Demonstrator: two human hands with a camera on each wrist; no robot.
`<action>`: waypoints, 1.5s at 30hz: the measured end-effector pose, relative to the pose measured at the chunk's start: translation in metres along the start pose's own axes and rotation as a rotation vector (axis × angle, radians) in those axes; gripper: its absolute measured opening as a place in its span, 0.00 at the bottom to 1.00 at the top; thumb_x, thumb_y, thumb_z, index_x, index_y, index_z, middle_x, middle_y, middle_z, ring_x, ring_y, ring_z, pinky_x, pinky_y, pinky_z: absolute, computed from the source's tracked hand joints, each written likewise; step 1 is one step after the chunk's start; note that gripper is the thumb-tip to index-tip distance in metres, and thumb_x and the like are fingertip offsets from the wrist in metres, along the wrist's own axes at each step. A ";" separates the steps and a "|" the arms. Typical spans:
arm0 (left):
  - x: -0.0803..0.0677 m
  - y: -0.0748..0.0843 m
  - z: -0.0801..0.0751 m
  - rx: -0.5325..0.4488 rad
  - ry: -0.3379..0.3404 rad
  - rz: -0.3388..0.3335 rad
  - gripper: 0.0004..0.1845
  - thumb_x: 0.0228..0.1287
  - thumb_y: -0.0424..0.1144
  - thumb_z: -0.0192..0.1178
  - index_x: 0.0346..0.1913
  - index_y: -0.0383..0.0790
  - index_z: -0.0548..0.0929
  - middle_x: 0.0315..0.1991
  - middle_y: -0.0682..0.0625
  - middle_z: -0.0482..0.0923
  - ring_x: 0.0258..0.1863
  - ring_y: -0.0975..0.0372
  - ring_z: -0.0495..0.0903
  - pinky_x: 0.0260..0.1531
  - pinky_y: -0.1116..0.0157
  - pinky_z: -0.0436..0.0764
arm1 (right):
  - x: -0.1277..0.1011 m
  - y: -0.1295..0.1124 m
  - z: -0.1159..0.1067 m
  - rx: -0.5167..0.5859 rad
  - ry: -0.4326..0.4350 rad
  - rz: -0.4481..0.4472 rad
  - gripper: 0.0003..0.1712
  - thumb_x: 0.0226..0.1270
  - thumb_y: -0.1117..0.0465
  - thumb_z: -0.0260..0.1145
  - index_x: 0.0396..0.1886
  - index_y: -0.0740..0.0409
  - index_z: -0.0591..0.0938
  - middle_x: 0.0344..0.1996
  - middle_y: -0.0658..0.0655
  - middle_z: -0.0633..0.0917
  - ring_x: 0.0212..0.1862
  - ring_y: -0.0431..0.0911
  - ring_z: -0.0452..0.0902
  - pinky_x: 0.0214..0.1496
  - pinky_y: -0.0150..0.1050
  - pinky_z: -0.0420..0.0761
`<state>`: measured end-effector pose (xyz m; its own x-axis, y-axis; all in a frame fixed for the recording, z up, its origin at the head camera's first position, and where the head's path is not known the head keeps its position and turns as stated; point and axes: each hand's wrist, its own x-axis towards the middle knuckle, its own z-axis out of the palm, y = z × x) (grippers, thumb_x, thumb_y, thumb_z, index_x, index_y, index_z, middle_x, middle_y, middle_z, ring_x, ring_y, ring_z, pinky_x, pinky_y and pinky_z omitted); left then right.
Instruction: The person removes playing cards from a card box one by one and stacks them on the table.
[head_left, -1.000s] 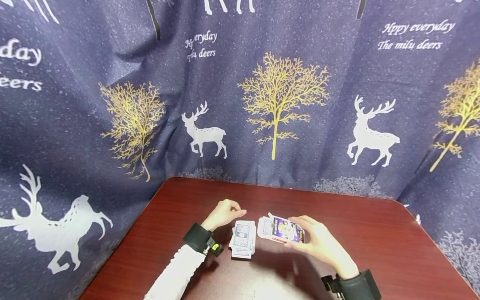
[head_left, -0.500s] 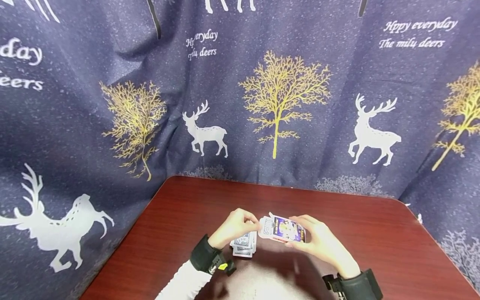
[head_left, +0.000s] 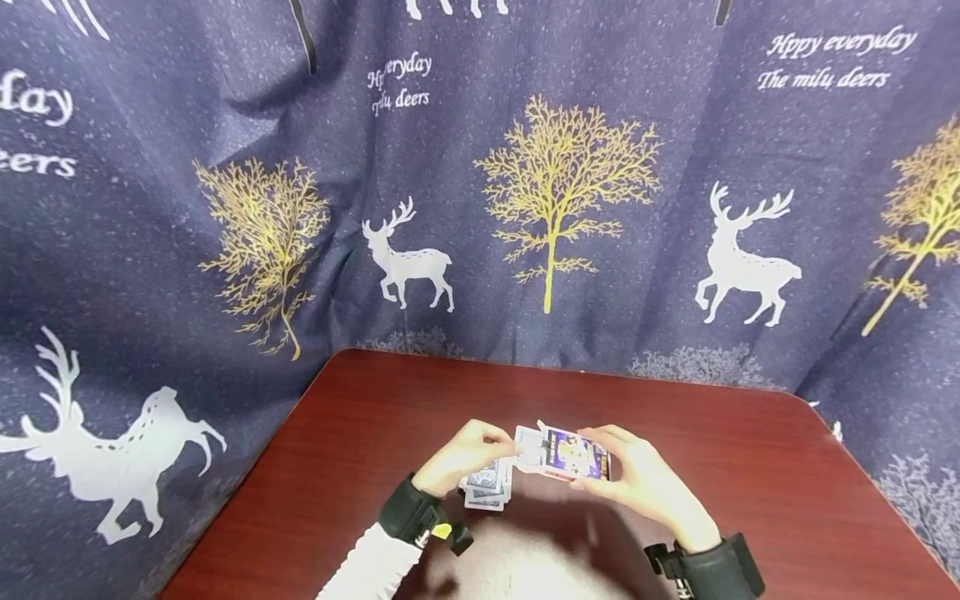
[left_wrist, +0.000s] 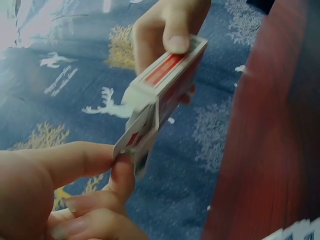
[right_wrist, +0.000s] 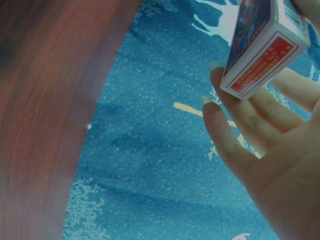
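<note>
My right hand (head_left: 645,479) grips a playing card box (head_left: 577,457) by its sides, above the table, with its mouth toward the left. The box has a purple picture face and, in the right wrist view, a red printed end panel (right_wrist: 262,65). A playing card (head_left: 529,447) sticks out of the mouth. My left hand (head_left: 467,457) pinches that card's outer end between thumb and index finger, as the left wrist view shows with the card (left_wrist: 131,135) partly inside the box. Below the left hand lies an uneven stack of blue-backed cards (head_left: 487,492), partly hidden by the hand.
The reddish-brown wooden table (head_left: 675,442) has rounded far corners. Right behind it hangs a dark blue curtain (head_left: 637,275) printed with deer and golden trees. Black straps with cameras sit on both wrists (head_left: 411,508).
My left hand has come in from the left, over the stack, to the box mouth and taken hold of a card. That card now sticks out farther. The right hand has barely moved.
</note>
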<state>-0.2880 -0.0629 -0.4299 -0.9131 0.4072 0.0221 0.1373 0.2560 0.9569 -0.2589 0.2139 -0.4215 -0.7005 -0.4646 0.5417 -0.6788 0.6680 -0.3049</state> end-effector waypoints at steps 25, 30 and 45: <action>-0.012 -0.026 -0.068 -0.084 0.111 -0.133 0.10 0.65 0.41 0.60 0.29 0.39 0.80 0.15 0.59 0.57 0.15 0.68 0.56 0.15 0.72 0.56 | 0.000 -0.001 -0.001 0.047 -0.015 0.013 0.32 0.46 0.46 0.78 0.52 0.51 0.82 0.44 0.44 0.83 0.40 0.33 0.75 0.40 0.31 0.76; -0.008 -0.035 -0.081 -0.042 0.136 -0.121 0.09 0.66 0.38 0.58 0.34 0.33 0.81 0.17 0.58 0.60 0.16 0.67 0.59 0.16 0.72 0.57 | 0.002 -0.002 -0.002 0.021 -0.011 0.005 0.32 0.46 0.45 0.78 0.52 0.50 0.82 0.44 0.44 0.83 0.42 0.34 0.76 0.42 0.32 0.76; 0.031 -0.070 -0.093 0.326 -0.065 0.016 0.13 0.65 0.42 0.62 0.28 0.35 0.87 0.23 0.56 0.74 0.26 0.68 0.67 0.28 0.70 0.65 | -0.001 -0.002 -0.002 0.037 -0.007 0.031 0.33 0.46 0.44 0.78 0.52 0.50 0.82 0.43 0.45 0.83 0.41 0.34 0.75 0.40 0.32 0.76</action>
<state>-0.3621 -0.1496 -0.4689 -0.8849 0.4657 0.0076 0.2764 0.5120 0.8133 -0.2560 0.2145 -0.4198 -0.7229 -0.4483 0.5259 -0.6643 0.6605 -0.3501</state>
